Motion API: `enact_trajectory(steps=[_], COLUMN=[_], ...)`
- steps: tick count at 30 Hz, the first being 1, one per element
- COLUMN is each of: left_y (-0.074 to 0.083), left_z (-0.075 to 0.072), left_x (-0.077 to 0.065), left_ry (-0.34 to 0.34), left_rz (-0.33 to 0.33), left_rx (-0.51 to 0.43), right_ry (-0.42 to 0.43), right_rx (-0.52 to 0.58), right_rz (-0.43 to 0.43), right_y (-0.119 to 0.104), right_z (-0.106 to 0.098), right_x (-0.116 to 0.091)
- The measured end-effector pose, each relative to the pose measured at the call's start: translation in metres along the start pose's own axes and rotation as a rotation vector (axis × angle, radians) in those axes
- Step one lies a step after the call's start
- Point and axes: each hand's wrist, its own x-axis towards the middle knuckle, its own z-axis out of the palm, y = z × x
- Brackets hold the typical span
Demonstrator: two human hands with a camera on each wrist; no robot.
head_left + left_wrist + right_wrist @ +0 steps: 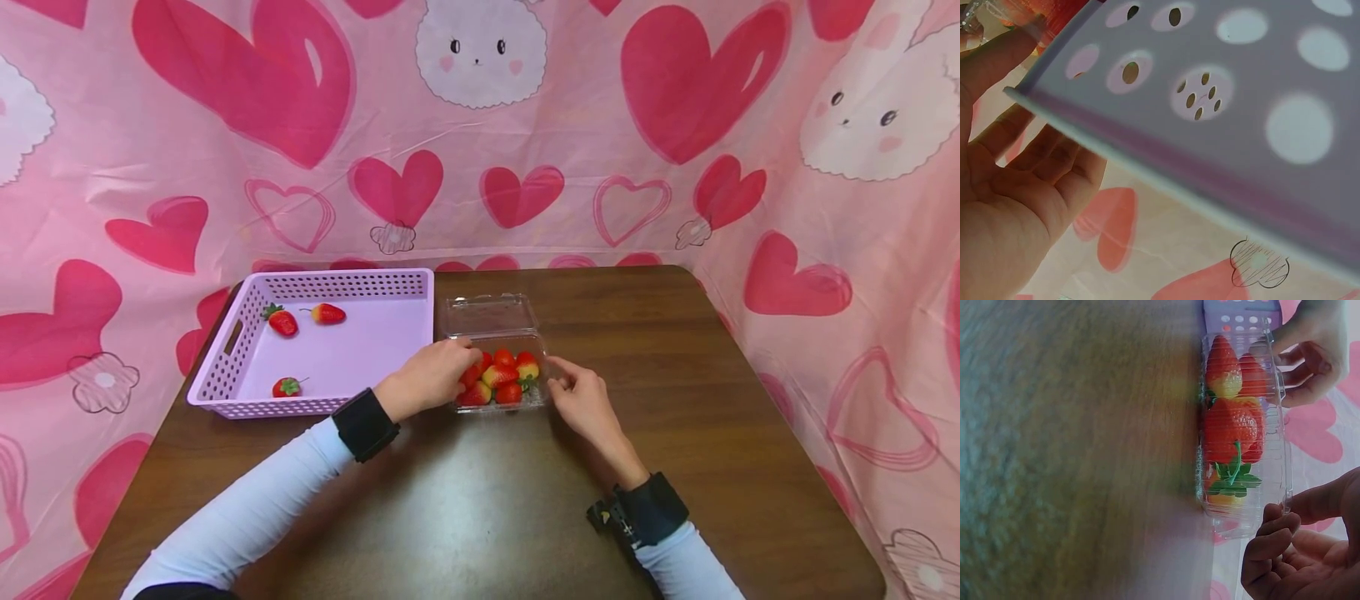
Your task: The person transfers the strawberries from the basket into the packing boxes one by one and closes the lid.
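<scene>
A clear plastic clamshell box (536, 398), filled with several red and yellow strawberries (499, 376), sits with its lid (491, 315) folded back. My right hand (587, 402) pinches the box's right rim between thumb and fingers. At the left end my left hand (435, 377) reaches over the wall, with its fingers around a strawberry (471, 377) there. The left wrist view shows a finger against a red strawberry (1066, 15), partly behind the basket's rim. From the right wrist view, the left hand's (1313, 359) curled fingers lie beside the far end of the rim.
A lilac perforated basket (375, 283) stands left of the box, close to the left forearm. In it lie three strawberries, two toward the back (327, 313) and one at the front (287, 387). Underneath is a brown wooden table (637, 325), with pink heart-patterned cloth (465, 133) hanging around it.
</scene>
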Motion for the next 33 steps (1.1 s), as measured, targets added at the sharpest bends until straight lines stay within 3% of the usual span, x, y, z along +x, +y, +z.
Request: enact_trajectory(steps=[13, 22, 33], left_y=[-0.002, -0.005, -0.012], left_z=[-0.009, -0.016, -0.026], left_x=[0.0, 0.0, -0.004], left_ry=[0.005, 0.085, 0.136], left_rz=[-0.013, -0.034, -0.059], left_rx=[-0.008, -0.02, -0.027], right_ry=[0.001, 0.01, 0.018], right_rx=[-0.001, -0.005, -0.003], right_rz=[0.007, -0.003, -0.003], right_y=[0.001, 0.0, 0.001], right_z=[0.001, 0.001, 0.003], right_x=[0.0, 0.0, 0.0])
